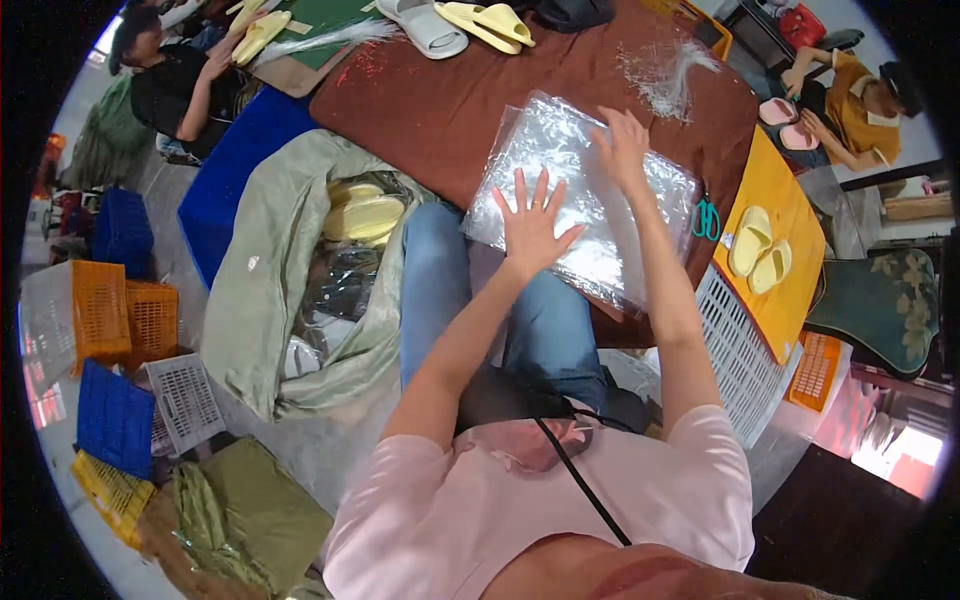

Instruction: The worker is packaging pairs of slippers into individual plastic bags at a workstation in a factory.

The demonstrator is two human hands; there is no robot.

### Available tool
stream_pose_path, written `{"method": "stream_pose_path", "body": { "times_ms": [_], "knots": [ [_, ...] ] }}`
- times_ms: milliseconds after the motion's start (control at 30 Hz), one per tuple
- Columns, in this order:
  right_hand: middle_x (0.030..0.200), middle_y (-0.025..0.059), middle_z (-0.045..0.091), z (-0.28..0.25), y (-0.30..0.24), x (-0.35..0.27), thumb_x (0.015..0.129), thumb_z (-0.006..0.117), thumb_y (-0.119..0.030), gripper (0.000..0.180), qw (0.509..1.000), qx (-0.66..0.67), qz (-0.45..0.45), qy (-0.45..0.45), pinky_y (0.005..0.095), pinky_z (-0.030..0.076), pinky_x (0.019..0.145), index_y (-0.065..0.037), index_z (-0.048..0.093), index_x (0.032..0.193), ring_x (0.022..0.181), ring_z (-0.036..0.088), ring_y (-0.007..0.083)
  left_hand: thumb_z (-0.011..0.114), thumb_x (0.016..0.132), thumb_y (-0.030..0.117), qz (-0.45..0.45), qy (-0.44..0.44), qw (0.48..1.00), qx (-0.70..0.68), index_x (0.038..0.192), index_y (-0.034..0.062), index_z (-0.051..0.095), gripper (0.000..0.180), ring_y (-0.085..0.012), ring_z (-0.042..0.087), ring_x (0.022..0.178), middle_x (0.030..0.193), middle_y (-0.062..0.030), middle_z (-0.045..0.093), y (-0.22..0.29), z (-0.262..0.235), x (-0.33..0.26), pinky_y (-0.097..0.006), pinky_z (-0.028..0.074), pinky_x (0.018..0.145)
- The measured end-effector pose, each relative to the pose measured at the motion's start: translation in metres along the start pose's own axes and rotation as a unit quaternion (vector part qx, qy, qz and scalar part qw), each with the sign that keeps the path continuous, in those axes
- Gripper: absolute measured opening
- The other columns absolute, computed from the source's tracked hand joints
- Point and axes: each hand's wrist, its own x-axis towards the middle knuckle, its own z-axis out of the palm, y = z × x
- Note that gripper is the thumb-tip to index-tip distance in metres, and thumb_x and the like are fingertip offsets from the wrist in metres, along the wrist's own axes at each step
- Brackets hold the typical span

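A stack of clear plastic bags (610, 235) lies on the brown cloth-covered table (430, 120) in front of me. My left hand (535, 230) is spread flat on the left part of the bags, fingers well apart. Toward their far right edge, my right hand (623, 150) rests with its fingers stretched out, partly bent; it grips nothing that I can see. Teal-handled scissors (706, 220) lie by the right corner of the bags. Farther back on the cloth is a bunch of thin white strands (680, 85).
An open pale-green sack (250, 270) holding bagged yellow slippers (365, 215) stands left of my legs. Yellow slippers (760, 250) sit on an orange board at right. Grey slippers (430, 28) lie at the far edge. Orange crates (100, 310) stand left. Two people work nearby.
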Motion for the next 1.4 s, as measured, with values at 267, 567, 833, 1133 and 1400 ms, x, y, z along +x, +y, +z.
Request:
{"method": "stream_pose_path", "body": {
  "times_ms": [267, 567, 833, 1133, 1400],
  "knots": [
    [0.102, 0.0065, 0.069, 0.050, 0.015, 0.116, 0.085, 0.072, -0.046, 0.032, 0.971, 0.059, 0.054, -0.224, 0.0568, 0.045, 0.089, -0.014, 0.074, 0.088, 0.107, 0.060, 0.0346, 0.050, 0.088, 0.069, 0.011, -0.023, 1.000, -0.010, 0.152, 0.0146, 0.042, 0.084, -0.0511, 0.006, 0.148, 0.161, -0.0174, 0.026, 0.009, -0.005, 0.012, -0.079, 0.001, 0.107],
    [0.123, 0.0132, 0.061, 0.030, -0.034, 0.020, 0.085, 0.061, -0.012, 0.027, 0.997, 0.041, -0.053, 0.039, 0.0496, 0.038, 0.100, -0.009, 0.065, 0.112, 0.117, 0.052, 0.0357, 0.054, 0.090, 0.026, 0.027, -0.010, 0.992, 0.126, 0.148, -0.0012, 0.041, 0.065, -0.0352, 0.019, 0.151, 0.158, -0.0193, 0.033, 0.006, 0.005, 0.063, -0.059, 0.008, 0.121],
    [0.145, 0.0107, 0.050, 0.044, 0.007, -0.037, 0.095, 0.057, -0.035, 0.046, 0.995, -0.082, 0.001, -0.054, 0.0569, 0.031, 0.110, -0.013, 0.056, 0.135, 0.136, 0.044, 0.0321, 0.050, 0.096, 0.035, 0.083, -0.028, 0.996, 0.012, 0.152, 0.0050, 0.037, 0.065, -0.0397, 0.026, 0.148, 0.158, -0.0166, 0.035, -0.050, 0.066, 0.127, -0.052, 0.018, 0.121],
    [0.160, 0.0115, 0.034, -0.027, 0.078, -0.074, 0.096, 0.047, -0.058, 0.069, 0.960, -0.230, 0.136, -0.083, 0.0543, 0.016, 0.120, -0.018, 0.041, 0.152, 0.149, 0.026, 0.0309, 0.045, 0.094, 0.061, -0.023, -0.046, 0.996, 0.078, 0.155, 0.0163, 0.036, 0.076, -0.0428, 0.015, 0.151, 0.162, -0.0144, 0.029, -0.050, 0.052, 0.116, -0.062, 0.002, 0.119],
    [0.156, 0.0197, 0.035, -0.066, 0.120, -0.094, 0.095, 0.050, -0.058, 0.074, 0.951, -0.265, 0.151, -0.043, 0.0529, 0.022, 0.119, -0.008, 0.041, 0.150, 0.147, 0.028, 0.0376, 0.043, 0.093, 0.064, -0.022, -0.098, 0.994, 0.032, 0.156, 0.0124, 0.033, 0.082, -0.0472, 0.015, 0.149, 0.162, -0.0187, 0.025, -0.021, 0.035, 0.131, -0.065, 0.007, 0.118]
  ]
}}
